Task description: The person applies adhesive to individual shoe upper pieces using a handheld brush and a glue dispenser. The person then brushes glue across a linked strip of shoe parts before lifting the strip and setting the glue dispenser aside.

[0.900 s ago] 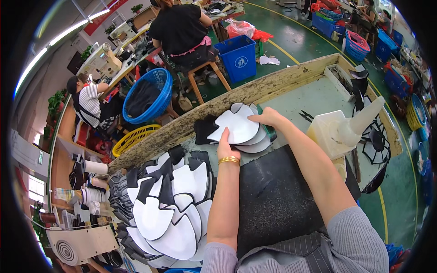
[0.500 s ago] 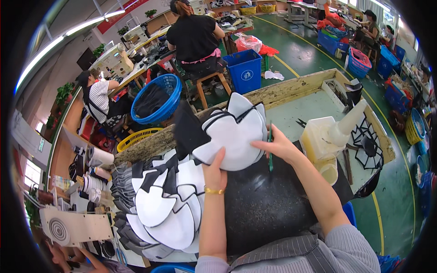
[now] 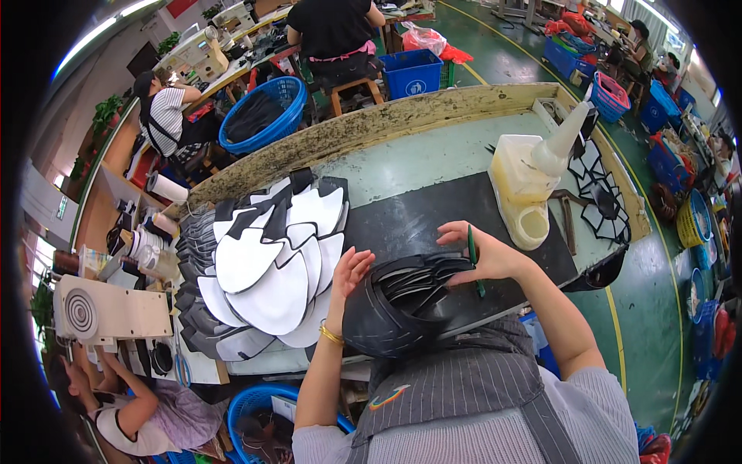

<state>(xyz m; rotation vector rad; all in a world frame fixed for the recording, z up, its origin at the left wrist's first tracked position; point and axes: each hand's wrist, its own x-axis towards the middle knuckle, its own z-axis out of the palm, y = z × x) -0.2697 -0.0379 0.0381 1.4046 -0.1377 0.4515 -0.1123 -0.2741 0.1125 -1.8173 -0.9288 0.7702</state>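
Observation:
A curved stack of black cut pieces, shaped like shoe uppers (image 3: 390,313), stands tilted at the table's near edge against my apron, its layered edges facing up. My left hand (image 3: 349,274) is at its left side with the fingers spread. Over its right end is my right hand (image 3: 488,259), thumb and fingers apart around the edges, with a slim green stick-like tool (image 3: 471,246) held in it. Whether either palm bears the stack's weight is hard to see. Left of my hands lies a spread pile of similar white-backed pieces (image 3: 267,271) with dark edges.
A black mat (image 3: 417,213) covers part of the table. Behind it stands a yellowish glue bottle (image 3: 516,182) with a white nozzle. A hammer (image 3: 568,220) and a black web-like piece (image 3: 603,197) lie to its right. A raised wooden rim (image 3: 332,139) borders the table. Co-workers sit beyond and at left.
The stack has come down toward me from above the mat and turned, so black sides show instead of white. My left fingers have spread. The green tool stays in my right hand.

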